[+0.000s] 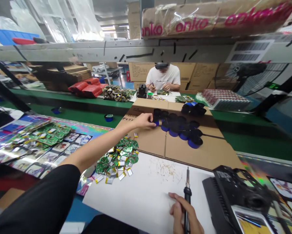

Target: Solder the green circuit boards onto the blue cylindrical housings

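My left hand [146,121] stretches forward over a cardboard sheet [153,141], its fingers closed at the near-left piece of a cluster of blue-and-black round casings [173,128]. The fingertips pinch the rim of this round casing [157,123]. A soldering iron [187,191] lies in my right hand [184,213], tip pointing away from me, above the white paper [136,198]. Left of the paper's middle is a pile of small green circuit boards [128,146] with silver battery cells [121,163]. Thin wire scraps [164,169] are scattered near the cardboard's edge.
A black soldering station [245,195] stands at the right. More circuit boards [52,133] lie at the left on a shiny sheet. A shelf beam [126,50] crosses overhead, carrying a taped box [209,21]. A co-worker [163,78] sits opposite, hands over a board.
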`<state>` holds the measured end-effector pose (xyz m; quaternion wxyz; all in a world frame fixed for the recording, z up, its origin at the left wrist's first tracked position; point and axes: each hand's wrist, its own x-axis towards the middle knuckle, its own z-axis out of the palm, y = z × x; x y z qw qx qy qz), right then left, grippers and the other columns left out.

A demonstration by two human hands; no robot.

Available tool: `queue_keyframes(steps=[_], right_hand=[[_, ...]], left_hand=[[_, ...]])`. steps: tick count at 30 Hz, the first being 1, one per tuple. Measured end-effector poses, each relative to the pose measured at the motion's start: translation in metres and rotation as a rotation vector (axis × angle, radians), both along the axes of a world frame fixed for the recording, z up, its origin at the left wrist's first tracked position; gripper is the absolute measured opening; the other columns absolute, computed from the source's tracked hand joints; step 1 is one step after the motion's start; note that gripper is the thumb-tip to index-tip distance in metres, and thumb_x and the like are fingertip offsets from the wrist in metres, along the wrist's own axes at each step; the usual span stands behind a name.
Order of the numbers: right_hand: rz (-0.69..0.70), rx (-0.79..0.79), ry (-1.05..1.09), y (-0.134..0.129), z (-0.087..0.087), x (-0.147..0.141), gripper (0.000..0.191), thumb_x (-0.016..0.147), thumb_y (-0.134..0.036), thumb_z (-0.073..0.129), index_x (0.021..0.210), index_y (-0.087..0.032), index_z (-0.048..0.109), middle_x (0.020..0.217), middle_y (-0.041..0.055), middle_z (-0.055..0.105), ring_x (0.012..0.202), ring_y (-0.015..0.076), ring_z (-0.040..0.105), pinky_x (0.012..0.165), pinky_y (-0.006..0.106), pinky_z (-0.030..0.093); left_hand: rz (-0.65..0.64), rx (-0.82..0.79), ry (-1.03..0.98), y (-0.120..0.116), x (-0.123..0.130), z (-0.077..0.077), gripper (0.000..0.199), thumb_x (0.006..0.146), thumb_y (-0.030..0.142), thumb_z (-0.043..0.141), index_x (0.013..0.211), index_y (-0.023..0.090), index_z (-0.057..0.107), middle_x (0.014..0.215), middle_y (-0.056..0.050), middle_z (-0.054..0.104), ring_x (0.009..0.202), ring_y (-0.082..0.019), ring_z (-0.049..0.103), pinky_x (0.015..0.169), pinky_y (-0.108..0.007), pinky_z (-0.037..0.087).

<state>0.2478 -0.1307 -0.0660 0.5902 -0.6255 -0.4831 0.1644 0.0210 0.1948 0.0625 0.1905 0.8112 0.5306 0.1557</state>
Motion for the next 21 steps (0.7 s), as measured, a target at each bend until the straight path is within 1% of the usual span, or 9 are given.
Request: queue_keyframes(steps=[3, 5, 8, 11, 13, 15, 18, 19, 21], right_hand=[[0.000, -0.004, 0.008, 0.000, 0.003, 0.001, 0.022, 0.096, -0.044, 0.070, 0.096, -0.026, 0.082, 0.082, 0.0034, 0.085, 0.051, 0.0154, 0.072, 0.046, 0.025, 0.053], [0.010, -0.005, -0.013, 0.000, 0.004, 0.002, 0.022, 0.097, -0.043, 0.070, 0.096, -0.025, 0.082, 0.082, 0.0031, 0.085, 0.051, 0.0151, 0.073, 0.048, 0.024, 0.055], [0.052, 0.018, -0.065, 0.000, 0.003, 0.007, 0.021, 0.099, -0.040, 0.069, 0.101, -0.023, 0.080, 0.086, 0.0039, 0.086, 0.054, 0.0148, 0.073, 0.056, 0.025, 0.058], [0.098, 0.065, -0.137, 0.002, 0.001, 0.013, 0.021, 0.100, -0.039, 0.068, 0.103, -0.021, 0.080, 0.085, 0.0036, 0.085, 0.053, 0.0137, 0.072, 0.056, 0.025, 0.056], [0.095, 0.061, -0.173, 0.002, 0.000, 0.015, 0.021, 0.101, -0.039, 0.068, 0.104, -0.021, 0.080, 0.079, 0.0015, 0.083, 0.051, 0.0126, 0.071, 0.055, 0.024, 0.055], [0.074, 0.036, -0.178, 0.002, 0.000, 0.015, 0.021, 0.102, -0.038, 0.067, 0.106, -0.021, 0.079, 0.074, -0.0002, 0.081, 0.051, 0.0123, 0.070, 0.056, 0.024, 0.054], [0.056, 0.024, -0.172, 0.001, 0.001, 0.013, 0.020, 0.102, -0.037, 0.067, 0.108, -0.021, 0.079, 0.075, 0.0000, 0.080, 0.053, 0.0127, 0.071, 0.055, 0.025, 0.053], [0.058, 0.027, -0.176, 0.001, 0.001, 0.013, 0.021, 0.102, -0.037, 0.067, 0.108, -0.020, 0.078, 0.077, 0.0008, 0.081, 0.053, 0.0128, 0.071, 0.055, 0.025, 0.053], [0.072, 0.029, -0.187, 0.001, -0.001, 0.013, 0.021, 0.102, -0.037, 0.067, 0.109, -0.019, 0.078, 0.081, 0.0027, 0.083, 0.053, 0.0130, 0.071, 0.053, 0.025, 0.052]], left_hand=[[-0.148, -0.117, -0.008, -0.057, -0.010, 0.014, 0.035, 0.081, 0.041, 0.090, 0.090, 0.019, 0.065, 0.088, -0.001, 0.073, 0.081, -0.019, 0.068, 0.072, -0.027, 0.047], [-0.283, -0.205, -0.013, -0.101, -0.010, 0.013, 0.035, 0.079, 0.039, 0.092, 0.087, 0.021, 0.064, 0.086, 0.001, 0.073, 0.077, -0.017, 0.067, 0.069, -0.026, 0.046], [-0.579, -0.218, -0.039, -0.160, -0.004, -0.003, 0.029, 0.087, 0.037, 0.088, 0.089, 0.023, 0.063, 0.093, -0.002, 0.074, 0.085, -0.020, 0.068, 0.073, -0.028, 0.048], [-0.623, -0.133, 0.001, -0.198, 0.002, -0.024, 0.020, 0.090, 0.029, 0.085, 0.091, 0.024, 0.065, 0.110, -0.007, 0.076, 0.103, -0.025, 0.071, 0.083, -0.032, 0.053], [-0.584, -0.079, 0.028, -0.208, 0.001, -0.028, 0.018, 0.090, 0.028, 0.085, 0.097, 0.024, 0.069, 0.133, -0.011, 0.073, 0.119, -0.029, 0.069, 0.093, -0.035, 0.055], [-0.548, -0.053, 0.016, -0.205, -0.007, -0.021, 0.020, 0.094, 0.035, 0.081, 0.108, 0.023, 0.071, 0.144, -0.014, 0.067, 0.126, -0.030, 0.068, 0.101, -0.037, 0.055], [-0.390, -0.031, 0.020, -0.182, -0.030, 0.003, 0.021, 0.108, 0.039, 0.061, 0.113, 0.023, 0.073, 0.120, -0.010, 0.077, 0.112, -0.025, 0.073, 0.097, -0.035, 0.055], [-0.299, -0.023, 0.052, -0.171, -0.039, 0.011, 0.023, 0.110, 0.036, 0.055, 0.110, 0.022, 0.074, 0.110, -0.008, 0.078, 0.104, -0.024, 0.074, 0.093, -0.034, 0.054], [-0.149, -0.006, 0.123, -0.148, -0.058, 0.018, 0.027, 0.109, 0.032, 0.052, 0.108, 0.020, 0.076, 0.105, -0.009, 0.079, 0.099, -0.025, 0.074, 0.090, -0.034, 0.053]])
